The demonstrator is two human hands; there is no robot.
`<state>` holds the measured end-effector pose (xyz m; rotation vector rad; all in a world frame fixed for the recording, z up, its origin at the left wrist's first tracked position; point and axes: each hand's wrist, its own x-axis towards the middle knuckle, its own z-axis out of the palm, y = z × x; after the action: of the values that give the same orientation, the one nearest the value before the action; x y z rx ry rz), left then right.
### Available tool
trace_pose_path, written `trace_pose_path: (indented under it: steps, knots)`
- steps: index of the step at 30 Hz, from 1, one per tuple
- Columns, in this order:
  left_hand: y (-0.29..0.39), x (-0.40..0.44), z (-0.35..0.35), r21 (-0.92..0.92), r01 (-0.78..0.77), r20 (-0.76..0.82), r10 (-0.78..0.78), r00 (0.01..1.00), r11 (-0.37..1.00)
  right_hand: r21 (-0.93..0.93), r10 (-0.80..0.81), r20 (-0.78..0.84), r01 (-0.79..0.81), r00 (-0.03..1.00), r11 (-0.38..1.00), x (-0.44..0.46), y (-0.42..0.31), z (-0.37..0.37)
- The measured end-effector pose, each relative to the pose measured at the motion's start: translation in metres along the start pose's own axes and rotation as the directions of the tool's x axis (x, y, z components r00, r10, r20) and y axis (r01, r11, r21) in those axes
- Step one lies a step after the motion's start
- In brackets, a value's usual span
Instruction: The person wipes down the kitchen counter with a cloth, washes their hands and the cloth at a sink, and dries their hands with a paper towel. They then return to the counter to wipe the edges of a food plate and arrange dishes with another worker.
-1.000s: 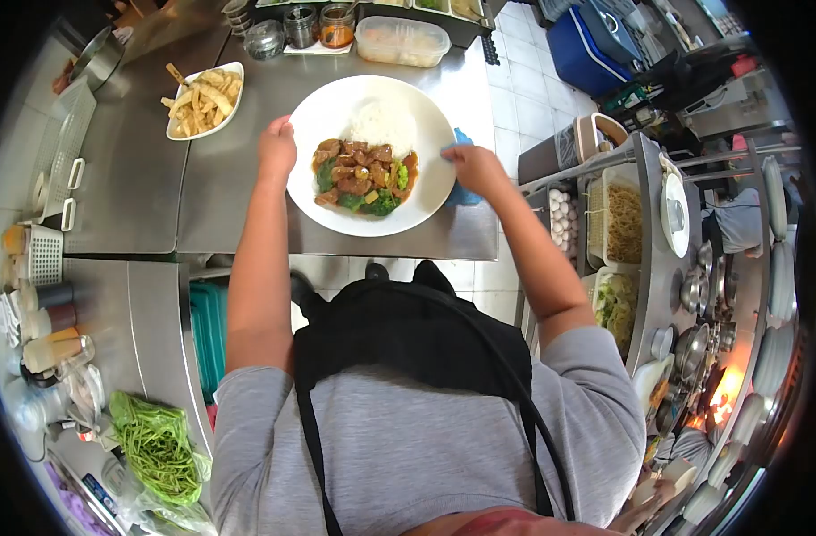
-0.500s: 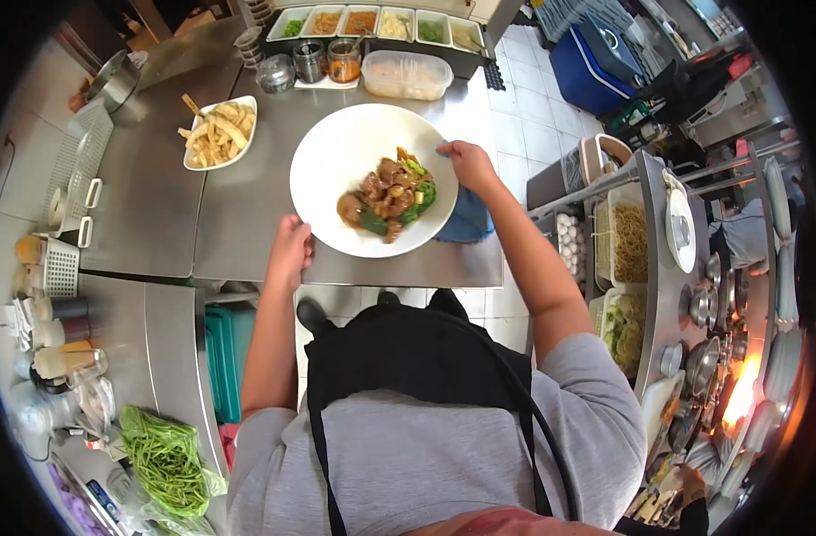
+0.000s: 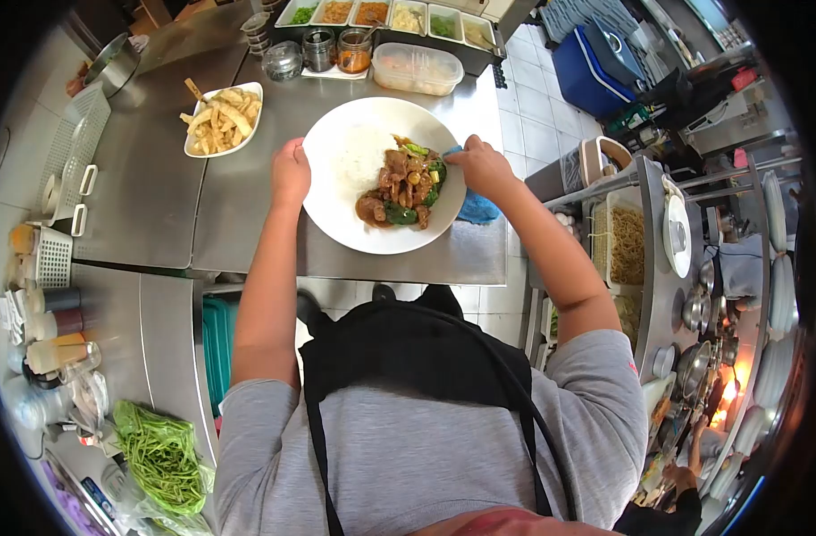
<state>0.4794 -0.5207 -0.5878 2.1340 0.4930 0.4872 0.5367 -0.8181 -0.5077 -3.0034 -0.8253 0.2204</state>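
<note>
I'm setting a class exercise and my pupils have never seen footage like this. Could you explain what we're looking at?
There is no machine: a person works with two bare hands. One camera, worn on the head, looks forward and down, so the grey shirt and black apron fill the lower middle. A large white plate carries white rice and brown, saucy pieces with green vegetables. The left hand is at its left rim; its fingers are partly hidden. The right hand holds a blue cloth at the right rim. On the steel table also stand a white bowl of pale, chip-like pieces, small jars and a plastic tub.
</note>
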Motion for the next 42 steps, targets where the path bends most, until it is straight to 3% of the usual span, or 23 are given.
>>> trace_pose_path:
  steps: [4,7,8,9,11,12,16,20,21,24,27,28,32,34,38,39,40,42]
  knots:
    - [0.004,-0.001,-0.002,0.013,-0.009,0.027,0.009,1.0,1.0,0.096,-0.046,0.128,0.034,0.991,0.995,-0.005,0.009,-0.003]
    - [0.006,-0.002,-0.005,-0.009,-0.005,0.035,0.005,0.999,1.0,0.525,-0.153,0.194,0.029,0.969,0.851,0.015,0.045,-0.012]
    - [0.004,-0.001,-0.004,-0.028,-0.014,0.027,0.015,1.0,0.999,0.605,0.003,0.086,-0.055,0.996,0.794,0.019,0.043,-0.013]
    - [0.002,-0.001,-0.002,-0.047,-0.022,0.02,0.023,1.0,0.999,0.567,0.006,-0.001,-0.005,1.0,0.824,0.025,0.04,-0.013]
    - [0.008,-0.003,-0.007,-0.105,0.108,0.124,-0.095,0.988,0.989,0.478,-0.003,-0.172,0.086,0.985,0.874,0.037,0.031,-0.006]
    - [0.011,-0.005,-0.01,-0.125,0.174,0.18,-0.151,0.972,0.977,0.312,-0.084,-0.161,0.131,0.983,0.941,0.039,0.028,0.001]
    - [0.0,-0.009,-0.003,-0.202,0.144,0.085,-0.13,0.988,0.969,0.207,-0.02,-0.107,0.042,0.994,0.977,0.015,0.02,0.015]
    - [0.006,-0.016,-0.003,-0.329,0.223,0.076,-0.21,0.975,0.917,0.478,0.096,-0.186,0.005,0.978,0.878,-0.049,0.003,0.039]
    - [0.011,-0.019,-0.005,-0.349,0.244,0.083,-0.23,0.97,0.905,0.537,0.103,-0.248,0.048,0.963,0.842,-0.063,-0.004,0.049]
    - [0.01,-0.026,-0.003,-0.469,0.267,0.066,-0.269,0.961,0.842,0.873,0.409,-0.054,-0.156,0.911,0.463,-0.09,-0.042,0.062]
    - [0.004,-0.039,-0.001,-0.473,0.236,-0.019,-0.278,0.96,0.849,0.923,0.5,-0.094,-0.113,0.861,0.368,-0.074,-0.038,0.072]
    - [0.006,-0.044,-0.001,-0.497,0.266,-0.033,-0.324,0.946,0.826,0.915,0.494,-0.123,-0.094,0.861,0.392,-0.063,-0.029,0.074]
    - [0.023,-0.07,0.008,-0.651,0.322,-0.059,-0.469,0.881,0.688,0.997,0.523,0.052,-0.074,0.851,0.022,-0.038,-0.032,0.058]
    - [0.019,-0.08,0.014,-0.741,0.306,-0.042,-0.497,0.867,0.597,0.975,0.456,0.217,-0.167,0.863,-0.148,-0.048,-0.036,0.056]
    - [0.045,-0.11,-0.007,-0.779,0.551,0.349,-0.522,0.778,0.299,0.885,0.244,0.414,-0.324,0.877,-0.335,-0.073,-0.027,0.04]
    - [0.046,-0.118,-0.009,-0.752,0.619,0.453,-0.506,0.734,0.225,0.933,0.354,0.284,-0.171,0.891,-0.317,-0.066,-0.007,0.055]
    - [0.046,-0.126,-0.012,-0.711,0.686,0.553,-0.482,0.68,0.152,0.989,0.402,0.142,-0.112,0.904,-0.096,-0.061,0.015,0.057]
    - [0.045,-0.134,-0.017,-0.55,0.808,0.684,-0.442,0.58,0.21,1.0,0.5,0.01,-0.002,0.866,-0.017,-0.048,0.019,0.034]
